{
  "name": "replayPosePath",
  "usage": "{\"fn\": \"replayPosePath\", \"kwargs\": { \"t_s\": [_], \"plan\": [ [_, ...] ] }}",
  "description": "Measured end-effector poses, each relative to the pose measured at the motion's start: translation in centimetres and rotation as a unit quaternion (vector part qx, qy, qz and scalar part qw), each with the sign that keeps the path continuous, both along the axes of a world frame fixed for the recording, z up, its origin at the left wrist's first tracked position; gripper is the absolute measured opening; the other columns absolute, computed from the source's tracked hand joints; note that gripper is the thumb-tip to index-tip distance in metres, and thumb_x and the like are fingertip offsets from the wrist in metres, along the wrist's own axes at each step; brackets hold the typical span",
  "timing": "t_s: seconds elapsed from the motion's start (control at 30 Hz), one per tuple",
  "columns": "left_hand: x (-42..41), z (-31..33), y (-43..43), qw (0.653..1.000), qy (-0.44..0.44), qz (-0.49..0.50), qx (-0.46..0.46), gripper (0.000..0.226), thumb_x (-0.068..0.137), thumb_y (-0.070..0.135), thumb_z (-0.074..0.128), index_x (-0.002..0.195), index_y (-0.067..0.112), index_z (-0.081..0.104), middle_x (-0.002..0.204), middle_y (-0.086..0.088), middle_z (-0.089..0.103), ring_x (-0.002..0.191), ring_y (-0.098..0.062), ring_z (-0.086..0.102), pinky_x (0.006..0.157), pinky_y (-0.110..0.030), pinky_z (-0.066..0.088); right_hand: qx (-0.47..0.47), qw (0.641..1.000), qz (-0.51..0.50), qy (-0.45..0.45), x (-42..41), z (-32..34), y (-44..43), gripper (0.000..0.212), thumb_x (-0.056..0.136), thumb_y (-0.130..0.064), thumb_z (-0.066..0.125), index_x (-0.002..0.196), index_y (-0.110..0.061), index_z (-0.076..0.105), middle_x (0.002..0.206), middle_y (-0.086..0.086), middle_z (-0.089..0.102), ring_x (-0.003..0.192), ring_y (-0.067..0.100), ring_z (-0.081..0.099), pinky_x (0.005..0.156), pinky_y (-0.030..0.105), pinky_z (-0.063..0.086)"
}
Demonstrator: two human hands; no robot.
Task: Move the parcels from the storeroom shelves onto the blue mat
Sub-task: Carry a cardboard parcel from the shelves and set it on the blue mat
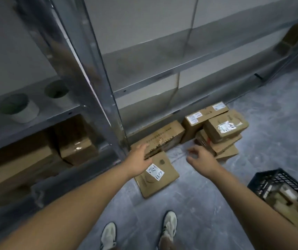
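From my feed, a black slatted crate [278,184] sits on the floor at lower right; inside it I make out cardboard pieces and pale labelled packets, too blurred to name. On the left shelving unit [97,73], the middle shelf carries two white pots [21,109] with green in them, and the shelf below holds brown boxes, one of them a taped carton [78,147] standing tilted against a longer box.

The parcels lie on the grey floor [198,204] against the foot of the wall. A flat parcel [160,175] with a handwritten white label lies nearest, its long axis running from the shelf post toward my feet, the label end toward the wall. Behind it a long brown box [162,137] lies with its length along the wall. To the right, a pile of parcels [220,130] is stacked unevenly, the top ones angled with their long sides slanting up and right, labels facing up.

My left hand [139,160] rests palm down where the flat parcel meets the long box, fingers spread and touching cardboard; this grip is apart, not closed on anything. My right hand [201,158] hovers just beside the pile, fingers curled loosely and apart, holding nothing. I cannot tell whether its fingertips touch the lowest parcel. My two pale shoes [168,230] stand on the floor below.
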State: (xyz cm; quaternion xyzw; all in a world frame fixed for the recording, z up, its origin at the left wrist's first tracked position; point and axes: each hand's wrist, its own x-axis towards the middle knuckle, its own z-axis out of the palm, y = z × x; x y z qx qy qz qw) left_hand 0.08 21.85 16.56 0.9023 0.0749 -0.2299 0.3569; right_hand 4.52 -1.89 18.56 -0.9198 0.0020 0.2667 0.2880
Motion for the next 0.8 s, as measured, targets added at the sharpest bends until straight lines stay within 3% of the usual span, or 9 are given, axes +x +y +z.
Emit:
{"fn": "replayPosePath", "kwargs": {
  "t_s": [0.17, 0.33, 0.43, 0.5, 0.57, 0.6, 0.7, 0.8],
  "plan": [
    [2.5, -10.0, -1.0, 0.996, 0.027, 0.079, -0.025, 0.061, 0.091, 0.024, 0.060, 0.146, 0.017, 0.036, 0.150, -0.003, 0.037, 0.134, -0.019, 0.040, 0.109, -0.024, 0.030, -0.011, 0.998, 0.032, 0.047, 3.8, -11.2, -1.5, 0.044, 0.090, -0.019, 0.061, 0.132, -0.013, 0.053, 0.134, 0.006, 0.053, 0.122, 0.021, 0.051, 0.097, 0.029, 0.040],
    [2.0, -22.5, -0.6, 0.979, 0.057, 0.194, -0.022, 0.051, 0.092, 0.018, 0.059, 0.140, 0.012, 0.044, 0.143, -0.007, 0.045, 0.125, -0.014, 0.043, 0.085, -0.004, 0.021, -0.054, 0.992, 0.078, 0.082, 6.3, -23.6, -1.9, 0.047, 0.091, -0.021, 0.059, 0.136, -0.012, 0.050, 0.135, 0.009, 0.053, 0.118, 0.024, 0.053, 0.085, 0.023, 0.036],
    [-0.1, -31.5, -0.1, 0.958, 0.123, 0.260, -0.014, 0.050, 0.095, 0.019, 0.056, 0.142, 0.008, 0.042, 0.146, -0.009, 0.045, 0.130, -0.021, 0.044, 0.093, -0.012, 0.028, -0.065, 0.991, 0.069, 0.090, 7.3, -31.8, -2.4, 0.045, 0.092, -0.021, 0.059, 0.135, -0.013, 0.052, 0.136, 0.007, 0.055, 0.117, 0.023, 0.055, 0.087, 0.022, 0.035],
    [-2.2, -37.2, 0.0, 0.941, 0.166, 0.296, -0.008, 0.053, 0.097, 0.020, 0.054, 0.145, 0.005, 0.038, 0.142, -0.012, 0.048, 0.124, -0.024, 0.050, 0.095, -0.015, 0.033, -0.058, 0.992, 0.043, 0.107, 7.1, -37.1, -2.7, 0.045, 0.092, -0.021, 0.058, 0.136, -0.013, 0.051, 0.137, 0.007, 0.055, 0.120, 0.024, 0.055, 0.094, 0.026, 0.039],
    [-4.2, -42.3, 0.0, 0.922, 0.203, 0.331, -0.009, 0.054, 0.098, 0.020, 0.052, 0.146, 0.004, 0.035, 0.131, -0.014, 0.054, 0.109, -0.023, 0.058, 0.080, -0.008, 0.035, -0.063, 0.988, 0.042, 0.134, 7.0, -42.3, -2.8, 0.049, 0.094, -0.025, 0.056, 0.140, -0.012, 0.046, 0.143, 0.009, 0.050, 0.125, 0.025, 0.051, 0.098, 0.028, 0.038],
    [-5.1, -44.7, 0.0, 0.910, 0.218, 0.352, -0.013, 0.052, 0.098, 0.020, 0.051, 0.145, 0.005, 0.037, 0.129, -0.015, 0.056, 0.110, -0.025, 0.058, 0.074, -0.009, 0.032, -0.068, 0.986, 0.047, 0.145, 6.9, -44.6, -2.7, 0.052, 0.094, -0.027, 0.055, 0.142, -0.012, 0.043, 0.146, 0.009, 0.047, 0.128, 0.026, 0.049, 0.099, 0.028, 0.037],
    [-6.2, -50.5, 0.0, 0.895, 0.220, 0.387, -0.025, 0.023, 0.099, 0.019, 0.049, 0.118, 0.010, 0.057, 0.105, -0.009, 0.060, 0.113, -0.027, 0.054, 0.066, -0.016, 0.024, -0.049, 0.986, 0.030, 0.159, 7.3, -50.7, -1.6, 0.056, 0.095, -0.030, 0.053, 0.146, -0.012, 0.037, 0.148, 0.012, 0.043, 0.130, 0.028, 0.046, 0.102, 0.033, 0.038],
    [-5.6, -54.1, 0.0, 0.878, 0.207, 0.422, -0.090, 0.031, 0.096, 0.021, 0.055, 0.122, 0.006, 0.061, 0.116, -0.008, 0.065, 0.103, -0.020, 0.059, 0.070, -0.018, 0.036, -0.017, 0.977, -0.009, 0.210, 8.0, -55.3, -0.4, 0.055, 0.092, -0.025, 0.058, 0.141, -0.008, 0.039, 0.136, 0.017, 0.051, 0.120, 0.032, 0.052, 0.097, 0.040, 0.044]
  ]
}}
